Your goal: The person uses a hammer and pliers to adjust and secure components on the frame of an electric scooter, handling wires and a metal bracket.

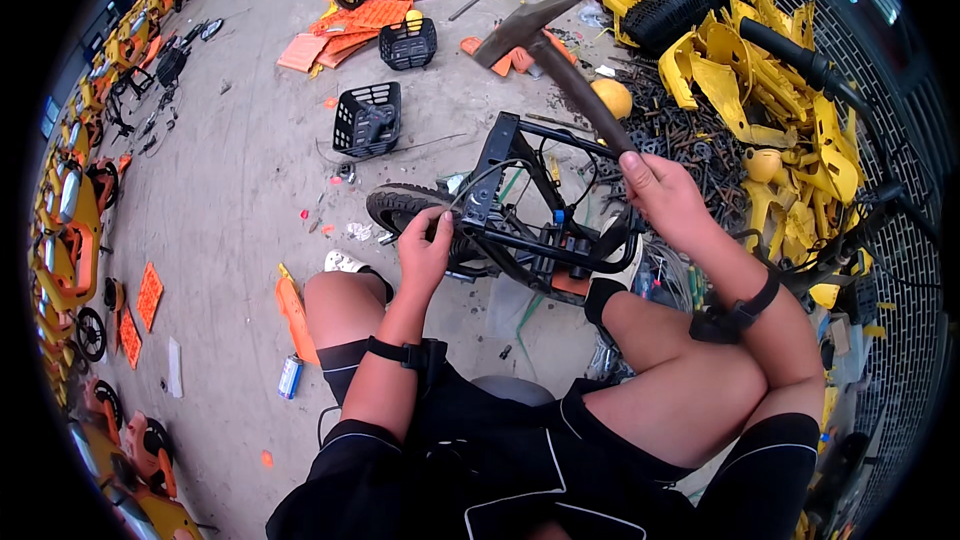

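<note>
In my right hand (660,195) is a hammer (578,85), gripped by its dark handle and raised. Its long metal head tapers to a point and hangs above the far side of a black metal scooter frame (490,175). The frame stands between my legs with a treaded wheel (395,205) at its left. My left hand (428,245) is closed in a pinch beside the frame's upright plate. A thin dark rod or cable runs from its fingertips along that plate; which of the two, I cannot tell.
Broken yellow panels (720,65) and dark metal parts (665,125) lie heaped at the right. Two black baskets (367,118) and orange panels (350,25) rest on the concrete ahead. A can (290,378) lies by my left leg. Yellow scooters (65,250) line the left.
</note>
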Demonstrator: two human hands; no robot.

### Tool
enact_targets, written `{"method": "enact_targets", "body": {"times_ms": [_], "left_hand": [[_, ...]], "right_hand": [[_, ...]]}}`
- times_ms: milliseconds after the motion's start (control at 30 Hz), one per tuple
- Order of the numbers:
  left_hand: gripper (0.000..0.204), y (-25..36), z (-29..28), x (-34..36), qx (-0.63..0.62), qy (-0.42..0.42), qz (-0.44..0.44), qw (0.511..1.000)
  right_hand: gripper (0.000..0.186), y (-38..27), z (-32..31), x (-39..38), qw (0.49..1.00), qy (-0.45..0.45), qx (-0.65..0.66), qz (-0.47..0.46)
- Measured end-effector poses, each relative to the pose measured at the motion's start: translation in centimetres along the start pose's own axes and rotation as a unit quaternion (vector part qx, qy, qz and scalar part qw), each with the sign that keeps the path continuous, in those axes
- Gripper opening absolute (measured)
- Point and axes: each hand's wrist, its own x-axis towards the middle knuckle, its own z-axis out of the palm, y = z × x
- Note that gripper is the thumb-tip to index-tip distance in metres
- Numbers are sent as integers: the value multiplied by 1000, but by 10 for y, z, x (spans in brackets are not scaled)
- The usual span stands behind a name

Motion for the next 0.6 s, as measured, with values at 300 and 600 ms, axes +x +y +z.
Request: {"method": "enact_targets", "body": {"times_ms": [300, 600], "left_hand": [[16, 7, -4, 4, 17, 9, 27, 999], [14, 31, -7, 13, 62, 38, 105, 992]], "right_hand": [[70, 14, 26, -5, 970, -61, -225, 73], [58, 18, 26, -9, 995, -14, -87, -38]]}}
